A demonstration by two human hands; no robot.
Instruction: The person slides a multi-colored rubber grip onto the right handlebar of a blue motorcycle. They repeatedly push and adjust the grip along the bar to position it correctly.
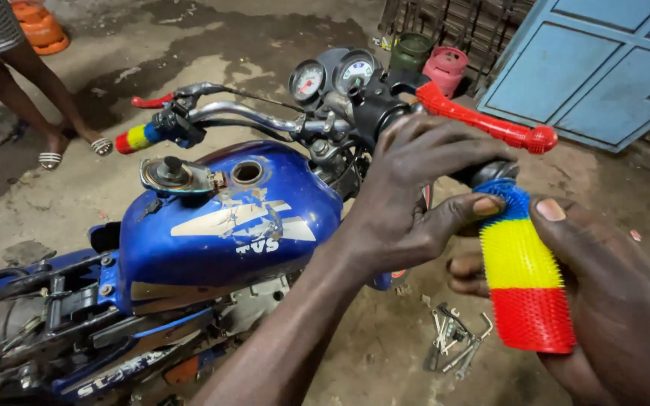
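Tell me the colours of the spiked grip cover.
Blue, yellow and red bands on the grip cover; head view.

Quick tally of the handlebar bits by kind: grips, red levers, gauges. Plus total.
Striped spiky grips: 2, one between left hand and right hand, other on the far bar end
Red levers: 2
Round gauges: 2
Total: 6

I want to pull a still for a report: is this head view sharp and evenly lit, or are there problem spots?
Head view: the spiked grip cover and both hands are sharp; light falls unevenly, bright on the blue tank, dark at the lower left frame; mild glare on the gauges; edges bend slightly from the wide lens.
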